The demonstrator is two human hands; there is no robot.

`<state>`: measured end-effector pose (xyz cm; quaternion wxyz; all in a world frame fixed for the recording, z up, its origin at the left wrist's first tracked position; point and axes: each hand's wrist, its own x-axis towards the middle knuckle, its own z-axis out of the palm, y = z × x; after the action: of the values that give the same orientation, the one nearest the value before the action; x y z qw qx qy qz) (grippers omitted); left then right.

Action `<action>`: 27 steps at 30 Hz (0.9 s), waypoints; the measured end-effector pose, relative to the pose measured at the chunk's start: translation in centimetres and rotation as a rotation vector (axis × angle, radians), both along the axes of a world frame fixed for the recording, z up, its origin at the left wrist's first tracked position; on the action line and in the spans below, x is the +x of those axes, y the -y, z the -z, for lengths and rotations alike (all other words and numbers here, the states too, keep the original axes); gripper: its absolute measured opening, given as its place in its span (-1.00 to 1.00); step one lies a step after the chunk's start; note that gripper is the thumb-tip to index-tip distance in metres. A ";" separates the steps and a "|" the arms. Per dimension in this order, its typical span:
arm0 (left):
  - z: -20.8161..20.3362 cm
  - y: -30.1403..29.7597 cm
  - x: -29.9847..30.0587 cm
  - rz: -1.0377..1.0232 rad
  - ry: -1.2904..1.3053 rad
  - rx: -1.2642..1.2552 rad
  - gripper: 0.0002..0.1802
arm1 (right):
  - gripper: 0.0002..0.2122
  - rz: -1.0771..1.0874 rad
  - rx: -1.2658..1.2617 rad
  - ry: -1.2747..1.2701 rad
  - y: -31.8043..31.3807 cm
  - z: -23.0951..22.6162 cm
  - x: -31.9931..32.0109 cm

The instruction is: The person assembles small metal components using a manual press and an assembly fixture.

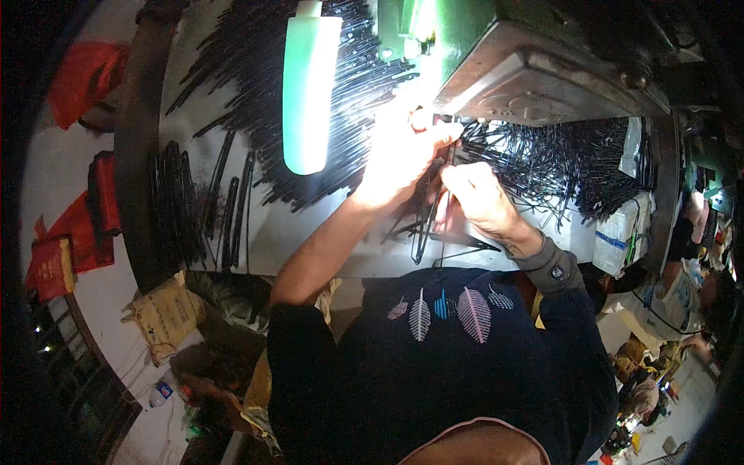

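My left hand (403,151) reaches up under the front of a green machine (465,35), brightly lit. Its thumb and fingers are pinched together at the end of a thin black strip (423,225). Just right of it, my right hand (478,194) is closed with fingers curled on the same strip, whose looped end hangs toward my body. Glare hides part of the left fingers. A large pile of black strips (256,93) spreads left of the machine, and a tangled heap of black strips (542,159) lies to its right.
A pale green bottle-shaped object (306,101) lies over the left pile. The machine's brown metal cover (542,85) overhangs my right hand. A white box with blue tape (620,236) stands at the table's right edge. Red bags (85,85) and a brown sack (164,314) lie at left.
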<state>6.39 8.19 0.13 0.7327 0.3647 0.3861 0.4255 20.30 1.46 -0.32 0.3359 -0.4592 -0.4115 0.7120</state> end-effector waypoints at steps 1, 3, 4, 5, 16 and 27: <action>0.0 0.0 0.1 -0.029 0.006 0.008 -0.71 | -0.64 0.023 -0.026 -0.031 -0.2 -0.5 0.0; -0.4 -0.2 -0.1 -0.013 -0.175 0.114 -0.69 | -0.64 0.056 -0.041 -0.037 -0.7 -0.9 0.1; -0.6 -0.4 -0.1 0.006 -0.355 0.223 -0.67 | -0.64 0.057 -0.040 -0.036 -0.9 -1.0 0.1; -0.3 -0.5 -0.3 0.007 -0.354 0.224 -0.67 | -0.64 0.065 -0.051 -0.042 -1.1 -1.0 0.1; 0.8 0.1 0.2 -0.038 0.260 -0.009 -0.79 | -0.65 0.181 -0.068 -0.282 0.1 -0.1 -0.6; -0.6 -1.0 -0.1 0.164 -0.205 0.171 -0.87 | -0.81 -0.321 0.423 0.132 4.7 -2.1 -2.9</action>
<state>6.26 9.14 0.74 0.6878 0.4978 0.3902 0.3562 17.43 -3.29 1.74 0.2793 -0.3532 -0.6397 0.6229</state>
